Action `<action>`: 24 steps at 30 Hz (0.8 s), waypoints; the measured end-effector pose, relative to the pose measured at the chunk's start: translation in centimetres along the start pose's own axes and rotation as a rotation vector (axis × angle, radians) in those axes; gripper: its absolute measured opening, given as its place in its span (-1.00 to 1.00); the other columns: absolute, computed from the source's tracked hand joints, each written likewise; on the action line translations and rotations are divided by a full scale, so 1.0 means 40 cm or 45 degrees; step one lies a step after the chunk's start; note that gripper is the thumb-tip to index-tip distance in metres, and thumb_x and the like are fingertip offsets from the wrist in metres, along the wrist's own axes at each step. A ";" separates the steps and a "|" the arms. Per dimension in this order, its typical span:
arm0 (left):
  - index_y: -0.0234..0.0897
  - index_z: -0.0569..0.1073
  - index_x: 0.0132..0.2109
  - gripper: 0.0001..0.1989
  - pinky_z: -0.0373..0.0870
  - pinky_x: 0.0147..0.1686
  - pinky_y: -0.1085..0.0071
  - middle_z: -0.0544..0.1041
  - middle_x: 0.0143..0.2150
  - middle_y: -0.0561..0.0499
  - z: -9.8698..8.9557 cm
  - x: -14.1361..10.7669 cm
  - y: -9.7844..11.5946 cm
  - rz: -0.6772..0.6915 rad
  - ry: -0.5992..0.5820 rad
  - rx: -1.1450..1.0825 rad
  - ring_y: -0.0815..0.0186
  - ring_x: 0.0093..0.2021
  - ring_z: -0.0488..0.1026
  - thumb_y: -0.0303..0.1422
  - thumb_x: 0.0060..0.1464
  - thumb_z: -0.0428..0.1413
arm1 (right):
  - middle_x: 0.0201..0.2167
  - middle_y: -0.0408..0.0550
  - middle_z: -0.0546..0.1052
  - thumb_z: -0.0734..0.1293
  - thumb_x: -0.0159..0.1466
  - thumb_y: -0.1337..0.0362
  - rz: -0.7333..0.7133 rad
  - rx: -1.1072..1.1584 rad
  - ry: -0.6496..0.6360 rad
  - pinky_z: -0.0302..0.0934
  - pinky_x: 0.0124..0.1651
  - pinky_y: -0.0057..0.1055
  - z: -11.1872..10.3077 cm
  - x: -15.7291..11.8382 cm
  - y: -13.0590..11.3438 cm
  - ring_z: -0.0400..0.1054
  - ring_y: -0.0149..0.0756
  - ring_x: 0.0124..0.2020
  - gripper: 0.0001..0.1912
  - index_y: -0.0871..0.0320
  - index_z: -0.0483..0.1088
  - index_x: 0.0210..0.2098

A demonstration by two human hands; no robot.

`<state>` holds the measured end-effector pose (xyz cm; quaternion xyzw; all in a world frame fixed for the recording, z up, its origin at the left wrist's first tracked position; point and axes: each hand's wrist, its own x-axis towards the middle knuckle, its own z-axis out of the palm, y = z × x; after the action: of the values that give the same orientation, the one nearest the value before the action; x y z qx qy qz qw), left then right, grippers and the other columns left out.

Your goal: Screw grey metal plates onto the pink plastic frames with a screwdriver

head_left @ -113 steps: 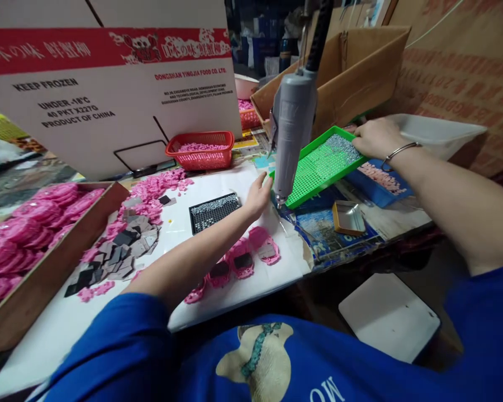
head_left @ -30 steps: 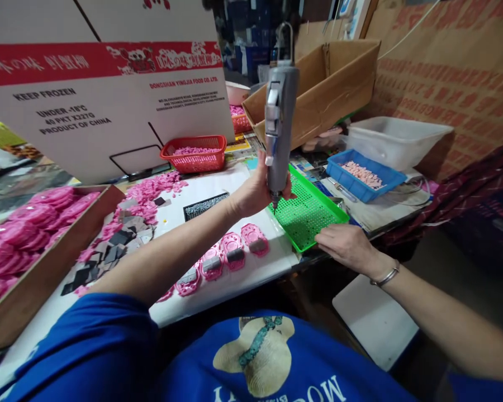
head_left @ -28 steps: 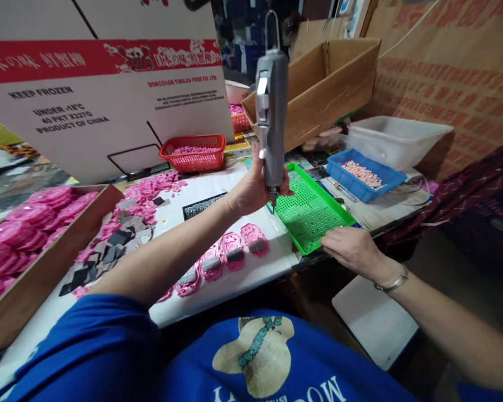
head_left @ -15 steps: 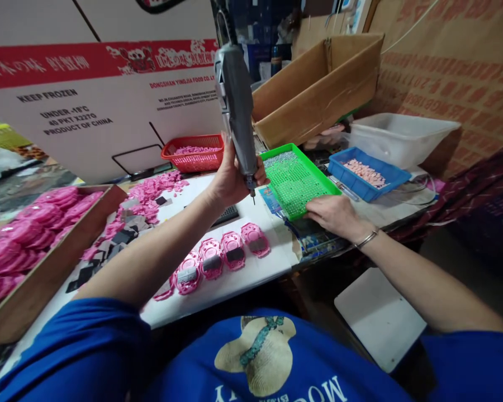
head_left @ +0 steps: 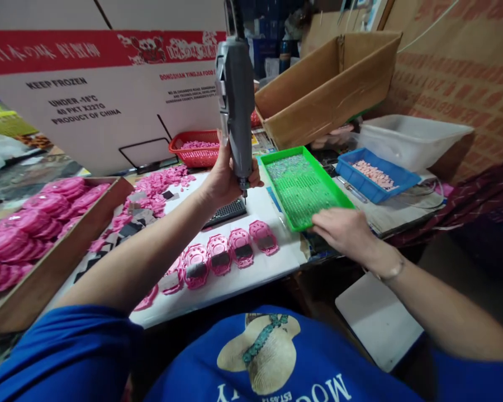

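A grey electric screwdriver [head_left: 237, 106] hangs upright on its cord, bit pointing down, and my left hand [head_left: 228, 177] is wrapped round its lower part. My right hand [head_left: 343, 231] grips the near edge of a green perforated tray [head_left: 308, 192], which has small silvery pieces spread over it. Just below the bit lies a black perforated plate [head_left: 226, 213]. In front stands a row of pink watch-shaped parts [head_left: 219, 255] with grey or black pads on them.
At the left, a cardboard box [head_left: 104, 206] holds pink parts. Loose pink pieces [head_left: 161, 187] lie beside it. A red basket [head_left: 195, 149] stands behind. Right of the tray are a blue bin [head_left: 375, 174], a white tub [head_left: 417, 137] and an open carton [head_left: 327, 89].
The green tray's near edge looks raised and its silvery pieces are more spread out. My right hand moved with it. The screwdriver shifted slightly left, showing more of the black plate.
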<state>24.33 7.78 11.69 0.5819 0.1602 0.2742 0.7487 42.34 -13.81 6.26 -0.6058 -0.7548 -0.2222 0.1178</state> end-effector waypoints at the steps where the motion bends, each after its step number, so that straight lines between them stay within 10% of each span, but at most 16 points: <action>1: -0.27 0.44 -0.47 -0.13 0.47 -0.43 0.38 0.24 -0.67 0.05 -0.005 -0.003 0.003 -0.005 -0.009 -0.011 0.40 -0.61 0.32 0.28 0.19 -0.47 | -0.58 -0.14 0.43 0.28 0.34 0.30 -0.006 0.002 0.006 -0.08 -0.38 -0.36 -0.010 -0.015 -0.010 0.25 -0.36 -0.49 -0.74 0.15 0.36 -0.50; 14: -0.28 0.38 -0.53 -0.15 0.43 -0.47 0.45 0.26 -0.69 0.06 -0.039 -0.022 0.001 0.001 -0.081 -0.092 0.44 -0.66 0.27 0.28 0.19 -0.46 | -0.55 -0.16 0.43 0.24 0.36 0.31 -0.051 0.018 -0.078 -0.02 -0.35 -0.40 -0.063 -0.031 -0.032 0.30 -0.38 -0.47 -0.75 0.15 0.36 -0.46; 21: -0.29 0.38 -0.52 -0.15 0.44 -0.46 0.45 0.28 -0.68 0.05 -0.029 -0.040 0.011 -0.003 -0.065 -0.081 0.45 -0.66 0.27 0.25 0.20 -0.48 | -0.45 -0.11 0.56 0.33 0.31 0.22 -0.024 -0.038 -0.185 -0.08 -0.39 -0.37 -0.008 0.085 0.029 0.35 -0.34 -0.44 -0.78 0.15 0.41 -0.45; 24: -0.29 0.39 -0.51 -0.15 0.44 -0.47 0.45 0.27 -0.69 0.05 -0.030 -0.046 0.014 -0.009 -0.052 -0.075 0.44 -0.66 0.28 0.27 0.19 -0.46 | -0.52 -0.12 0.50 0.29 0.33 0.26 -0.042 -0.037 -0.183 -0.05 -0.38 -0.39 -0.036 0.019 0.017 0.33 -0.36 -0.48 -0.75 0.16 0.38 -0.48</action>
<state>22.06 7.71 11.75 0.5646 0.1388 0.2642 0.7695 42.69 -13.73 7.99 -0.6093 -0.7679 -0.1911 0.0507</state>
